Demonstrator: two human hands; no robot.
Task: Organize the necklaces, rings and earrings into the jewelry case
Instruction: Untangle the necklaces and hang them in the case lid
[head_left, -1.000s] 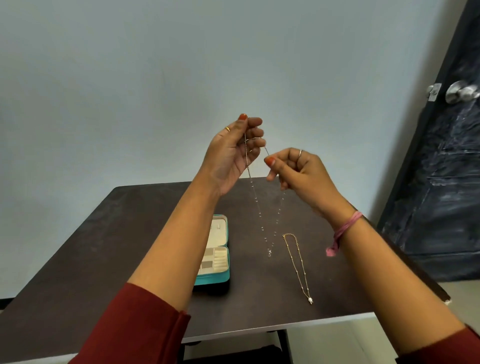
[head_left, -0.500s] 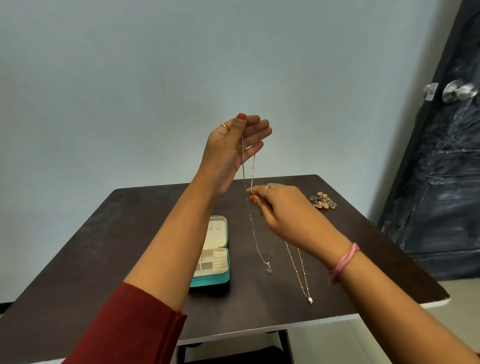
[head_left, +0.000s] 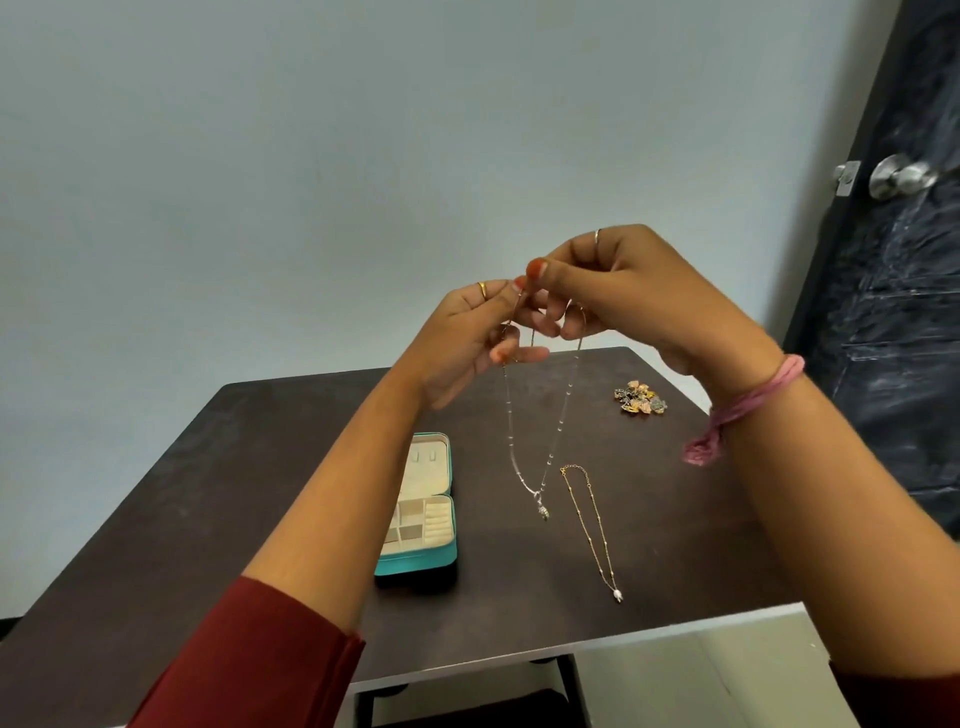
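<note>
Dark surface (head_left: 208, 519): one open teal jewelry case (head_left: 422, 519); right of case, one gold necklace (head_left: 592, 525), one earring pile (head_left: 640, 399). My left hand (head_left: 467, 338) and right hand (head_left: 639, 291) pinch one silver necklace (head_left: 540, 452).

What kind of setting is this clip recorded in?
Probably a plain room in a home or office: a bare pale wall, a dark door with a round metal knob, and a small dark table holding a jewelry case.

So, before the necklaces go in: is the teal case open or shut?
Open. The teal jewelry case lies with its lid flat back, cream compartments showing.
</note>
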